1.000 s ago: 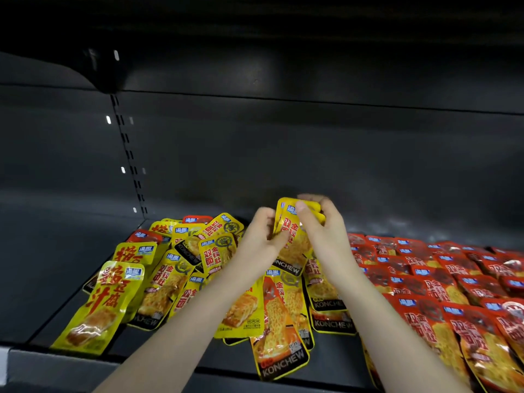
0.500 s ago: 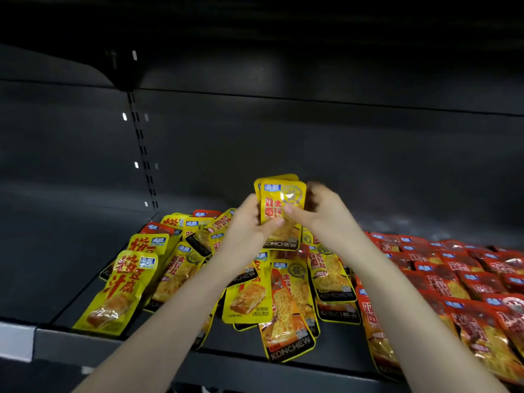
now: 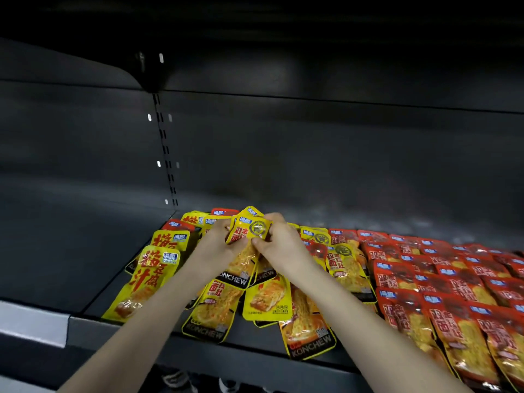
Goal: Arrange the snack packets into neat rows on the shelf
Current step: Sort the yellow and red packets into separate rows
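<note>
Both my hands meet over a loose heap of yellow snack packets (image 3: 215, 310) on the dark shelf (image 3: 255, 350). My left hand (image 3: 215, 245) and my right hand (image 3: 280, 245) together grip a small stack of yellow packets (image 3: 248, 239) from either side, held just above the heap. Red snack packets (image 3: 442, 282) lie in overlapping rows on the right part of the shelf. Two larger yellow packets (image 3: 147, 279) lie at the heap's left edge.
A dark back wall with a slotted upright (image 3: 167, 154) stands behind the packets. An upper shelf (image 3: 283, 29) overhangs. The shelf bay to the left (image 3: 56, 251) is bare dark metal. A pale price strip (image 3: 31, 321) runs along the left front edge.
Both hands have brought the held stack of yellow packets down from its raised position to just above the heap. The camera view has shifted a little to the left.
</note>
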Motion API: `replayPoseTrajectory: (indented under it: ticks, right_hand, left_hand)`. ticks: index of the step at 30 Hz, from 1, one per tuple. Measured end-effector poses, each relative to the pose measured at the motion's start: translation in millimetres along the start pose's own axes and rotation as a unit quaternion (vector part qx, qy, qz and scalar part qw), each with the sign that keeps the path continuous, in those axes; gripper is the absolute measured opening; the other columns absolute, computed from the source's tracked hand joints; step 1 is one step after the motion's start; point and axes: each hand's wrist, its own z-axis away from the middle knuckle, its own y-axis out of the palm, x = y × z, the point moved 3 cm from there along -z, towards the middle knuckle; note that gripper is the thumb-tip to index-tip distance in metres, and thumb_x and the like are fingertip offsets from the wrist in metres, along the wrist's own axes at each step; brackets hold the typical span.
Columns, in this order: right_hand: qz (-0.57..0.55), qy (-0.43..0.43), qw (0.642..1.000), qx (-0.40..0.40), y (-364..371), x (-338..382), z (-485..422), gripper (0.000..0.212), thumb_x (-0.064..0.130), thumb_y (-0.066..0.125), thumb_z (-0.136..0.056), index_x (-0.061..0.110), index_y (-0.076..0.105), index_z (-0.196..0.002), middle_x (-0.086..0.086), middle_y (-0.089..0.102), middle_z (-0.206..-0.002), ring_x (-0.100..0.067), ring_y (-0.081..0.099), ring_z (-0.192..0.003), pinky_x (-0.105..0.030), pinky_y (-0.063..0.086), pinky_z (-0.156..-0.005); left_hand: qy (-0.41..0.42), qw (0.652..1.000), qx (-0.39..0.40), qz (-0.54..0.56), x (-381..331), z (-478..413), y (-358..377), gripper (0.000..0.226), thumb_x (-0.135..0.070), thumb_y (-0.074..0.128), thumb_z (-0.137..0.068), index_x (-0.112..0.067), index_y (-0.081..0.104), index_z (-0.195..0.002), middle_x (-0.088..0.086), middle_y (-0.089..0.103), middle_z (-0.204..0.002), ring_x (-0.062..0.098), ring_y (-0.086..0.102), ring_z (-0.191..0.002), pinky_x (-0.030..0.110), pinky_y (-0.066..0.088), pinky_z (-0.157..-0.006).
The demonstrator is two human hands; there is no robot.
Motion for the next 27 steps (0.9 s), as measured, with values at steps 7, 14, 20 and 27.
replayPoseTrajectory:
  ticks: [7, 14, 20, 27]
  right_hand:
    - [0.083, -0.004, 0.997, -0.004, 15.4, 11.4, 1.6, 0.052, 0.026, 0.06, -0.09, 0.002, 0.042, -0.133, -0.017, 0.048, -0.128, -0.032, 0.044, -0.123, -0.033, 0.035, -0.099]
    - [0.098, -0.017, 0.995, -0.002, -1.5, 3.5, 12.8, 0.046, 0.024, 0.055, -0.092, 0.006, 0.044, -0.134, -0.015, 0.051, -0.125, -0.031, 0.042, -0.124, -0.032, 0.032, -0.1]
    - [0.199, 0.024, 0.979, -0.046, -53.8, -40.3, 27.6, 0.035, 0.02, 0.052, -0.091, 0.009, 0.053, -0.125, -0.015, 0.054, -0.122, -0.033, 0.046, -0.12, -0.034, 0.033, -0.102]
    - [0.28, 0.148, 0.948, 0.012, -84.7, -93.2, 36.1, 0.053, 0.032, 0.049, -0.092, 0.006, 0.036, -0.136, -0.021, 0.051, -0.128, -0.038, 0.041, -0.123, -0.038, 0.029, -0.102]
  left_hand:
    - [-0.035, 0.991, -0.062, -0.111, 15.9, -1.4, -2.9, 0.05, -0.025, 0.061, -0.089, -0.005, 0.043, -0.132, 0.016, 0.056, -0.121, 0.031, 0.049, -0.119, 0.04, 0.039, -0.1]
    - [-0.032, 0.971, -0.109, -0.21, 23.2, -3.5, -2.0, 0.047, -0.02, 0.056, -0.09, -0.007, 0.043, -0.133, 0.02, 0.054, -0.124, 0.037, 0.043, -0.12, 0.046, 0.033, -0.1]
    - [0.081, 0.945, -0.121, -0.293, -14.9, 15.2, 27.0, 0.05, -0.025, 0.054, -0.091, -0.011, 0.039, -0.136, 0.01, 0.044, -0.134, 0.031, 0.032, -0.128, 0.047, 0.032, -0.101]
    - [0.222, 0.926, 0.013, -0.305, -60.3, 24.6, 98.6, 0.041, -0.031, 0.043, -0.095, -0.023, 0.039, -0.135, -0.001, 0.043, -0.133, 0.022, 0.035, -0.127, 0.036, 0.032, -0.104]
